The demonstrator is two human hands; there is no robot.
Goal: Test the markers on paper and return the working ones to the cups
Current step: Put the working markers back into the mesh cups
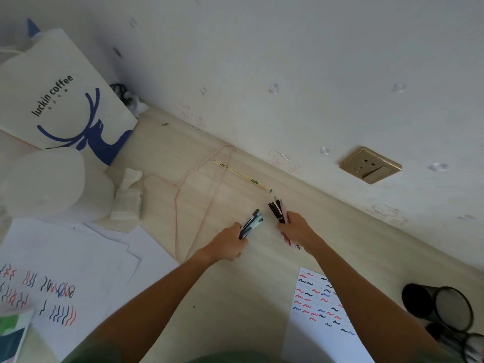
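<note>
My left hand (228, 242) grips a bundle of several markers (252, 222) with dark and light-blue barrels, tips pointing up and away. My right hand (297, 230) grips a second bundle of several black and pale markers (278, 211). Both hands are held out over the pale wooden desk (235, 284), close together near the wall. A test sheet (318, 305) covered in red, blue and black squiggles lies at the lower right. Two black mesh cups (442, 305) lie at the far right edge, the nearer one (468, 341) partly cut off.
A white coffee bag (60, 100) stands at the back left beside a white rounded object (49, 182). Loose papers with squiggles (52, 284) cover the left. A pink wire hanger (199, 195), chopsticks (241, 175) and folded tissues (128, 197) lie mid-desk. A wall socket (369, 165) sits on the right.
</note>
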